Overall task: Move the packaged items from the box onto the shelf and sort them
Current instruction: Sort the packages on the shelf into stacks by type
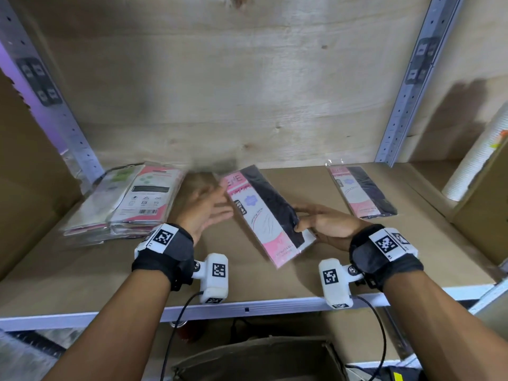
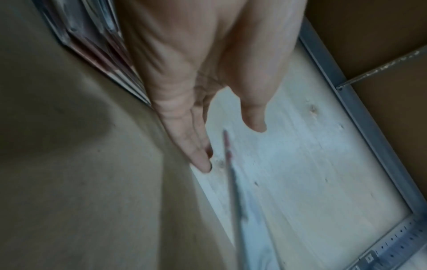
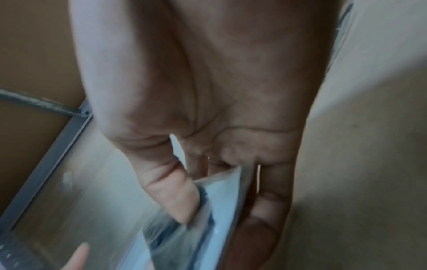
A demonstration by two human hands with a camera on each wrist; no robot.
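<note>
Head view, right hand pinching pink packet, left hand spread; right wrist shows thumb clamping

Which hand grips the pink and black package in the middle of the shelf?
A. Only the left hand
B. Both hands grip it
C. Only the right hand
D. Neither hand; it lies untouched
C. The right hand pinches the pink and black package between thumb and fingers, as the right wrist view confirms, while the left hand is beside it with straight, open fingers.
</note>
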